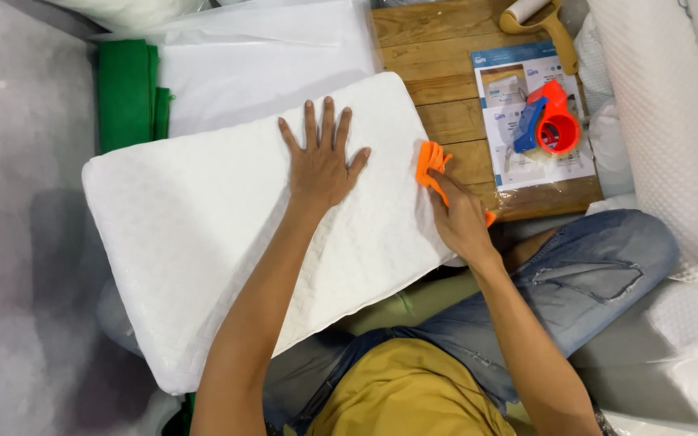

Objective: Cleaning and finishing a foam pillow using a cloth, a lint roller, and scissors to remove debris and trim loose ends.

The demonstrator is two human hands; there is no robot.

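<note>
Pillow [203, 242], white and quilted, is laid across the lap of a seated person in jeans. It is pressed flat by the left hand [321, 161], fingers spread apart. An orange cloth [432, 164] is clamped in the fingers of the right hand [458, 218] at the pillow's right edge. Just beyond, a wooden board [438, 48] carries a red-and-blue tape dispenser [551, 121], printed sheets [510, 81] and a lint roller [539, 20].

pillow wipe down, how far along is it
Done: nothing can be confirmed; the white pillow shows no visible marks. In hand: the left hand lies flat on it, while the right hand presses an orange cloth at its right edge. Left: the tape dispenser and lint roller lie untouched on the wooden board.
</note>
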